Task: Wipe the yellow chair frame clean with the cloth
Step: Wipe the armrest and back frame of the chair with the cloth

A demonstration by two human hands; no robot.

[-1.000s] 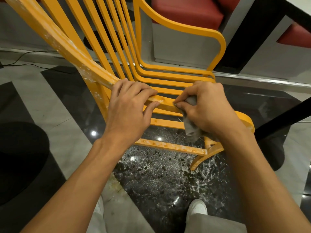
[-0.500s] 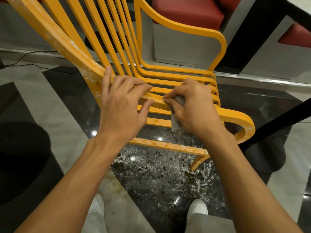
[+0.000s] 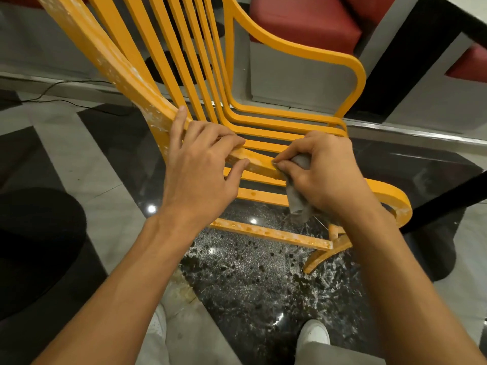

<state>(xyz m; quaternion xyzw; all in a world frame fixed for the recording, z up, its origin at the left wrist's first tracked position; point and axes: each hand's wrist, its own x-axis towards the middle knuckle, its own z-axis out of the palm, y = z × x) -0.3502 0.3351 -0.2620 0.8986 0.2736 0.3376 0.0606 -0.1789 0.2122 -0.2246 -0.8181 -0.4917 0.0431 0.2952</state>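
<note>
Yellow chair frame (image 3: 97, 48) runs in the head view from 11 o'clock to 4 o'clock above the speckled floor (image 3: 263, 280). Left hand (image 3: 200, 167) grips its near rail at centre. At 3 o'clock of it, right hand (image 3: 324, 175) pinches the grey cloth (image 3: 297, 201) on this rail.

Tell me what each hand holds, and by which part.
Left hand grips the yellow chair frame by its near rail. Right hand pinches the grey cloth at its upper end; the rest hangs.

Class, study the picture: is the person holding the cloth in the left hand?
No, the grey cloth is pinched in the right hand, while the left hand grips the yellow chair frame bare.
</note>
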